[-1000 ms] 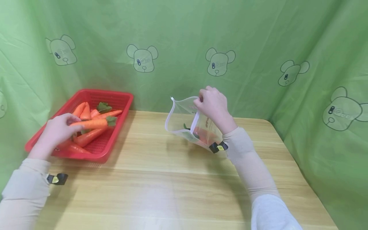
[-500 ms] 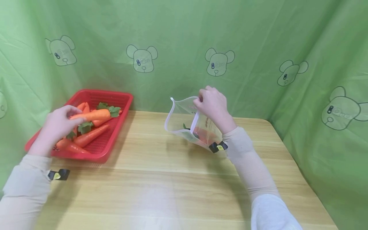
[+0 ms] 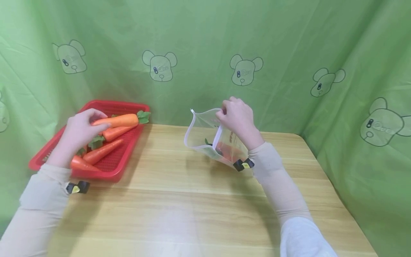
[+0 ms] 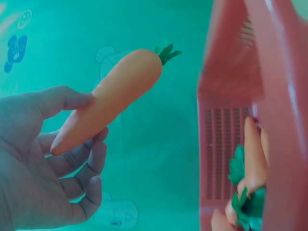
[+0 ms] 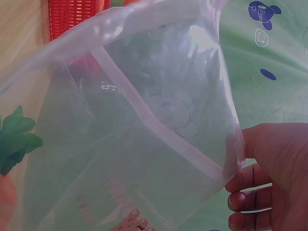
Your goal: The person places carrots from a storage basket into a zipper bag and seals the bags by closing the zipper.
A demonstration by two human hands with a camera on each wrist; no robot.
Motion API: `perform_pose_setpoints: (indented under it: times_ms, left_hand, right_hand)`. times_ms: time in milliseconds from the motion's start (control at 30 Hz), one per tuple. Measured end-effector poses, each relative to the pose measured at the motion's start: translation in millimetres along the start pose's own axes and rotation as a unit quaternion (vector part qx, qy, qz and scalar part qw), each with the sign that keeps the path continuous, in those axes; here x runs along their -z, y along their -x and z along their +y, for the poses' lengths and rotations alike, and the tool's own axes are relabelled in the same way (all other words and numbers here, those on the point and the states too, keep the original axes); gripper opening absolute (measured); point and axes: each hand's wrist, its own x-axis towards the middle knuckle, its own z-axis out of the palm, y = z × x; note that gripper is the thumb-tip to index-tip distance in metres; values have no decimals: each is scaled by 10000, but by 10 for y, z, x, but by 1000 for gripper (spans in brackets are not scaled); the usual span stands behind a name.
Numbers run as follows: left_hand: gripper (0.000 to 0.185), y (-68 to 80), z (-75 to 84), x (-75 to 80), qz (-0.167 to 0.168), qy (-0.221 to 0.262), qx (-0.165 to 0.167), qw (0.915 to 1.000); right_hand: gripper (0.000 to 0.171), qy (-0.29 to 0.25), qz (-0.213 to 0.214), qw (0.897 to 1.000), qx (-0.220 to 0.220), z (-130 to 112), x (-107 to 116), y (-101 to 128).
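Note:
My left hand (image 3: 81,130) pinches an orange carrot (image 3: 120,120) near its thin end, above the red basket (image 3: 120,171). In the left wrist view the thumb and fingers grip that carrot (image 4: 115,91), whose green top points away from the palm. Other carrots (image 3: 102,151) lie in the basket below. My right hand (image 3: 239,117) pinches the rim of a clear zip bag (image 3: 202,130), whose mouth gapes toward the left. Through the bag something orange-red with green leaves shows low down; in the right wrist view a carrot's leafy top (image 5: 19,137) appears at the left edge.
The wooden table (image 3: 179,214) extends in front of the basket and bag. A green curtain (image 3: 199,32) with bear-head prints hangs behind and at both sides. Black-and-yellow pieces are attached at both wrists.
My left hand has lifted the carrot up from the others and moved it rightward and away from me, to the basket's far side. The right hand and bag stay put.

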Motion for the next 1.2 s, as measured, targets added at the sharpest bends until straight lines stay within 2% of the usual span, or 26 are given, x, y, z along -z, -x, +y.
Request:
perform_pose_setpoints:
  times_ms: [167, 433, 700, 1033, 1200]
  left_hand:
    - [41, -35, 127, -68, -17, 247, -45, 9997]
    - [40, -61, 374, -135, 6, 327, -389, 9987]
    - [38, -80, 585, -240, -71, 544, -536, 9971]
    - [32, -127, 787, -403, -268, 809, -740, 9936]
    - [28, -180, 877, -519, -319, 774, -997, 9915]
  right_hand:
    - [16, -11, 50, 10000, 10, 9, -11, -2]
    - [16, -21, 54, 10000, 31, 11, -8, -3]
    - [16, -5, 1, 10000, 18, 0, 12, 12]
    - [16, -6, 79, 9999, 85, -1, -7, 7]
    - [17, -3, 66, 9999, 88, -8, -13, 8]
